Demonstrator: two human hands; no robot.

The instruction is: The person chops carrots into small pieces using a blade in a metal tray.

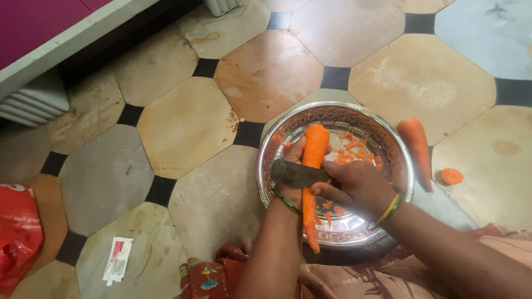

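Observation:
My left hand [293,176] holds a long orange carrot [313,150] lengthwise over a round steel plate [287,133] on the floor. My right hand [357,187] grips a dark knife [293,174], its blade laid across the carrot's middle. Orange peel scraps [349,153] lie in the plate. Both wrists wear bangles.
A second carrot [417,148] lies on the floor tiles right of the plate, with a cut carrot end [452,176] beside it. A red plastic bag [18,232] sits at the left edge, a small white packet [117,259] near it. A white ledge [61,41] runs along the top left.

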